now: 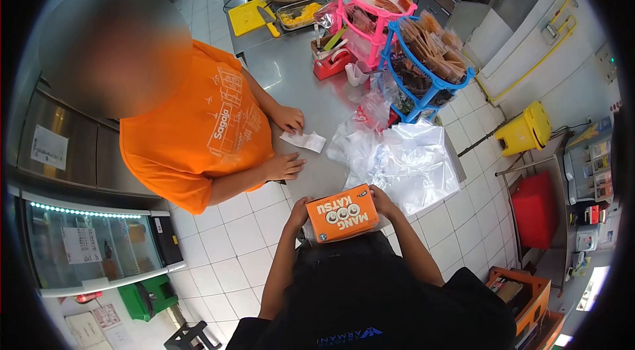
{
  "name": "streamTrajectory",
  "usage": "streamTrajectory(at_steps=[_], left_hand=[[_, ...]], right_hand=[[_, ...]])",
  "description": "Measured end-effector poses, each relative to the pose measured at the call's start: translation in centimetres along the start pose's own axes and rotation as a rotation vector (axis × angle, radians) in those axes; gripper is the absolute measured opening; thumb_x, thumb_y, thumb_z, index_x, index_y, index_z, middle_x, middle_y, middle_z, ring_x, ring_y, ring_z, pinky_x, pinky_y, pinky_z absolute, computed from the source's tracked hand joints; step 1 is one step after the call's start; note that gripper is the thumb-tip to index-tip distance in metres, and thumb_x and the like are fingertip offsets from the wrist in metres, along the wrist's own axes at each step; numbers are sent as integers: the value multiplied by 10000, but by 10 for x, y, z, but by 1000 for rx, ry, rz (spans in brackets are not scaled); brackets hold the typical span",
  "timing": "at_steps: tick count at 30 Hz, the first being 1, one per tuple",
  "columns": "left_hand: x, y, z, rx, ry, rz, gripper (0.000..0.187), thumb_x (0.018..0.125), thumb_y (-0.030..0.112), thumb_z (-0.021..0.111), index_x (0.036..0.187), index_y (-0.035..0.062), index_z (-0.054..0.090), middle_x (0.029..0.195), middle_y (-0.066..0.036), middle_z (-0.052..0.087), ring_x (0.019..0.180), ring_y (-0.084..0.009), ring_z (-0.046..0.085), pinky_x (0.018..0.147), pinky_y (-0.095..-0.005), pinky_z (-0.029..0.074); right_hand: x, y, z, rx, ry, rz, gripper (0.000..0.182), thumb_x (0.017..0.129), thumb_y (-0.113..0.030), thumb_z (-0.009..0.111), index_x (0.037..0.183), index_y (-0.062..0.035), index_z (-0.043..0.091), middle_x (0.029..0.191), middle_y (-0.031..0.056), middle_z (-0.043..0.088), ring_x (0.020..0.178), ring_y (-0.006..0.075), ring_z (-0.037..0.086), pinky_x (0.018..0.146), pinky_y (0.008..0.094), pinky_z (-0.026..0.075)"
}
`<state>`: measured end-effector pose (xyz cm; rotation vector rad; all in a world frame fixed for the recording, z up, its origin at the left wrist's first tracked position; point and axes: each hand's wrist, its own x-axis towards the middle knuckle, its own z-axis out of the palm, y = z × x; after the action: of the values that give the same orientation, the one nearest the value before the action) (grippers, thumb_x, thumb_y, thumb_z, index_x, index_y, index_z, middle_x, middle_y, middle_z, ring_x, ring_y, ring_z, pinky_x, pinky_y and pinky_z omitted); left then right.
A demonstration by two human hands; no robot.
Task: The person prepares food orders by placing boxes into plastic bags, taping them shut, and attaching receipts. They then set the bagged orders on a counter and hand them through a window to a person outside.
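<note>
An orange food box (342, 214) with upside-down "MANG KATSU" lettering is held in front of my body, at the near edge of the steel counter (271, 69). My left hand (298, 214) grips its left side, and my right hand (381, 200) closes on its right side. Fingertips of both hands are partly hidden behind the box. Just beyond it lie clear plastic bags (403, 161), spread over the counter. A small paper slip (303, 141) rests to their left, under a co-worker's hand (289, 119).
A co-worker in an orange shirt (192, 125) stands at the left. Pink (367, 19) and blue (417, 65) tiered racks hold packets. A red tape dispenser (333, 63) and a knife (268, 20) on a yellow board (249, 17) are farther back. A glass-fronted fridge (99, 237) is at lower left.
</note>
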<state>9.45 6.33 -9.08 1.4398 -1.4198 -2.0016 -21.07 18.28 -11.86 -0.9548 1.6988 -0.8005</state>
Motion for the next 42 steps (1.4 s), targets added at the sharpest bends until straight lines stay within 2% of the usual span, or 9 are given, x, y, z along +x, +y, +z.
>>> streamTrajectory(at_steps=[5,11,14,21,27,30,32,38,42], left_hand=[[3,63,-10,45,-295,138,594,1052,516,497,1310,0,638,1268,-113,664,1219,-214,586,1079,-348,423],[24,115,10,103,-691,-287,585,1034,452,548,1394,-6,602,1346,-112,658,1200,-177,611,1079,-308,444],[29,104,12,268,-851,16,599,1027,480,541,1397,13,609,1260,-94,699,1124,-143,628,1015,-283,470],[8,119,29,252,-707,-177,442,1018,350,599,1291,16,697,1256,-106,713,1149,-173,634,1040,-298,462],[-16,83,-5,792,-6,540,519,1049,461,519,1274,12,652,1140,-171,718,1127,-242,635,1013,-369,466],[-30,54,-16,523,-77,152,402,1046,400,562,1211,40,629,998,-196,713,1000,-335,672,904,-392,511],[-41,45,-15,527,-23,145,354,1044,367,578,1189,47,614,924,-197,696,911,-336,677,826,-410,520],[-82,39,6,405,165,123,309,1045,312,597,1221,58,576,654,-94,530,588,-183,515,561,-358,412],[-93,-16,11,298,287,81,348,1010,306,651,1213,31,583,725,-77,577,643,-155,535,592,-341,438]], right_hand=[[5,-2,-28,24,-332,-55,275,991,-186,648,1233,-58,626,988,130,757,899,183,696,758,343,553],[14,-20,-21,-412,-71,-138,246,840,-189,756,1066,-94,749,914,160,746,804,302,723,776,401,582],[22,-19,-18,-410,2,-190,204,844,-187,753,996,-51,740,880,153,740,799,282,718,764,381,573],[6,-23,-7,-167,170,-168,180,966,-184,651,1024,-15,649,889,126,710,817,223,679,758,349,540],[-33,-23,-14,78,305,-140,245,1035,-256,548,1158,-45,538,951,146,671,852,307,644,810,394,512],[-48,-5,-2,0,320,-219,303,1033,-286,558,1203,-44,495,955,152,649,824,321,618,812,408,502],[-53,19,10,-319,367,-376,346,1026,-307,572,1220,-39,474,968,163,646,819,325,613,816,415,500],[-101,-26,0,-171,77,157,456,980,-366,632,1172,26,500,983,267,657,917,406,659,808,460,507],[-115,-17,7,-88,135,68,415,962,-325,647,1125,43,547,996,263,665,948,408,671,832,463,514]])
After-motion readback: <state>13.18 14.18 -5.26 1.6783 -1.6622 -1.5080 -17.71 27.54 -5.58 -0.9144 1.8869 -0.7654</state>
